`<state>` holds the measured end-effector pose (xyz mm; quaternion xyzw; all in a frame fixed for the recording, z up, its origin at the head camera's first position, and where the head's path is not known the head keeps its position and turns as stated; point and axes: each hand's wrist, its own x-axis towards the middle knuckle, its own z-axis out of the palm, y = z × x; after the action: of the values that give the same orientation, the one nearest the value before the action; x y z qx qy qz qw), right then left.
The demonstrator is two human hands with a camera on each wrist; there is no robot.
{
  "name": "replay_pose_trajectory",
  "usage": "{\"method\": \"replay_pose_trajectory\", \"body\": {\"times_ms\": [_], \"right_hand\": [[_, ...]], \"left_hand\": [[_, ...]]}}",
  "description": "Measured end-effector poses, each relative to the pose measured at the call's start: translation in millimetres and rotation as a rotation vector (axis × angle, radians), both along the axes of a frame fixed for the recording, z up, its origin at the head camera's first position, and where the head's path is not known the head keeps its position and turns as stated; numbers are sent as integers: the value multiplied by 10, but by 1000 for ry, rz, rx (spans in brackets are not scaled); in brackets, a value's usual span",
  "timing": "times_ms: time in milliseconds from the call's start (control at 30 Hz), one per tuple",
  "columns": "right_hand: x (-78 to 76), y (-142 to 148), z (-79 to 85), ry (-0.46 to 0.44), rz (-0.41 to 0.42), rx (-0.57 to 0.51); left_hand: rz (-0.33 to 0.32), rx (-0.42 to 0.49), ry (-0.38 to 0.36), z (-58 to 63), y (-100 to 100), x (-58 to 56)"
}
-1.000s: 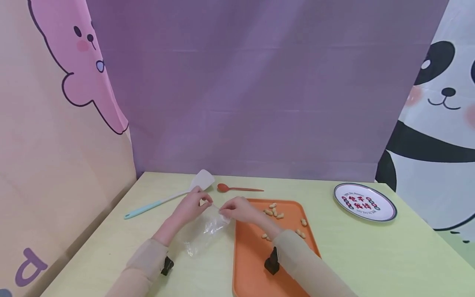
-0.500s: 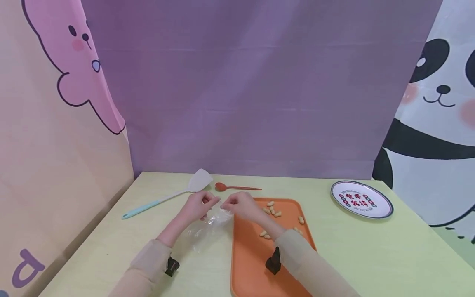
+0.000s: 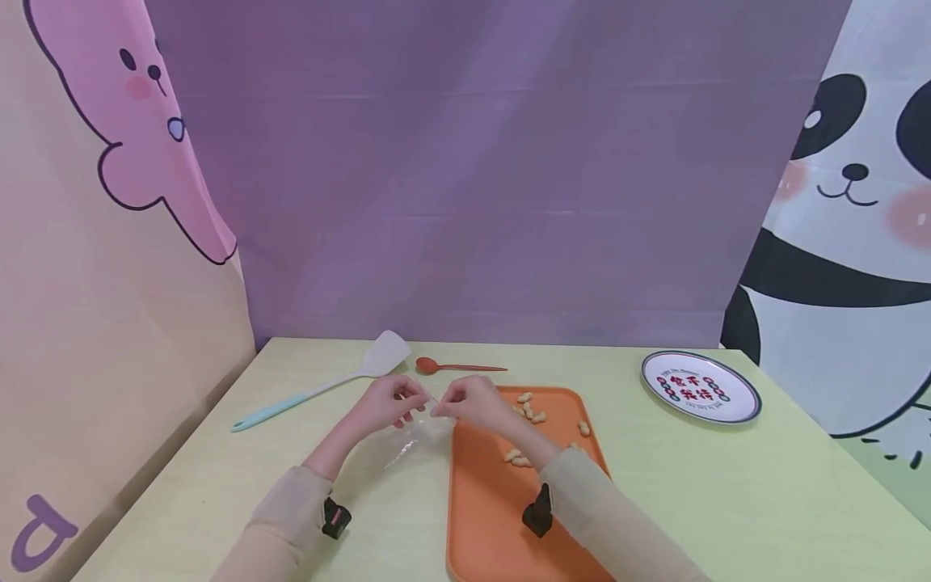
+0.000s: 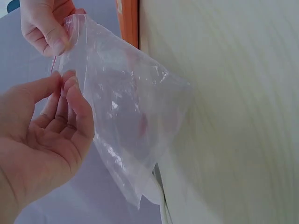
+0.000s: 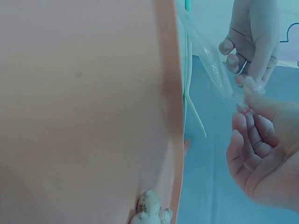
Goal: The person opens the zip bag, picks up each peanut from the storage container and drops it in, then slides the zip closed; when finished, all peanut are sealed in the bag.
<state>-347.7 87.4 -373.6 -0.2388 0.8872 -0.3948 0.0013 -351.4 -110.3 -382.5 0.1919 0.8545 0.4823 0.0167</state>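
A clear plastic zip bag (image 4: 126, 98) with a red line along its mouth hangs between my two hands, above the table. My left hand (image 3: 389, 404) pinches the mouth edge with thumb and fingertips. Close beside it, my right hand (image 3: 473, 402) pinches the same edge near its corner, as the left wrist view also shows. The bag looks flat, and I see nothing inside it. Just right of the bag lies an orange tray (image 3: 483, 509) with several peanuts (image 3: 538, 418) in its far half, and my right forearm crosses above it.
A white spatula (image 3: 384, 356) with a light blue handle lies behind my left hand. Behind the right hand is a red spoon (image 3: 427, 366). A white plate (image 3: 701, 388) with red lettering stands at the right. A purple curtain (image 3: 480, 202) closes off the table's back.
The left fingers have shifted along the bag's mouth, and the bag's body shows less in the head view. Both hands stay close together. The whole head view has slid slightly left.
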Motion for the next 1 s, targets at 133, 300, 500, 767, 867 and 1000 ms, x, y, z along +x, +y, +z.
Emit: {"method": "replay_pose_trajectory", "body": {"times_ms": [133, 300, 500, 767, 867, 1000], "right_hand": [[-7, 1, -17, -7, 36, -27], [15, -4, -8, -4, 60, -35], [30, 16, -3, -7, 20, -33], [-5, 118, -71, -208, -48, -130], [14, 105, -45, -252, -24, -179], [41, 76, -2, -269, 23, -188]], "left_hand": [[-26, 17, -18, 9, -4, 12], [-39, 10, -37, 15, 3, 25], [-70, 3, -64, 28, 19, 61], [-36, 36, -115, 36, 3, 77], [28, 58, -121, 31, 30, 70], [89, 85, -114, 67, 68, 84]]}}
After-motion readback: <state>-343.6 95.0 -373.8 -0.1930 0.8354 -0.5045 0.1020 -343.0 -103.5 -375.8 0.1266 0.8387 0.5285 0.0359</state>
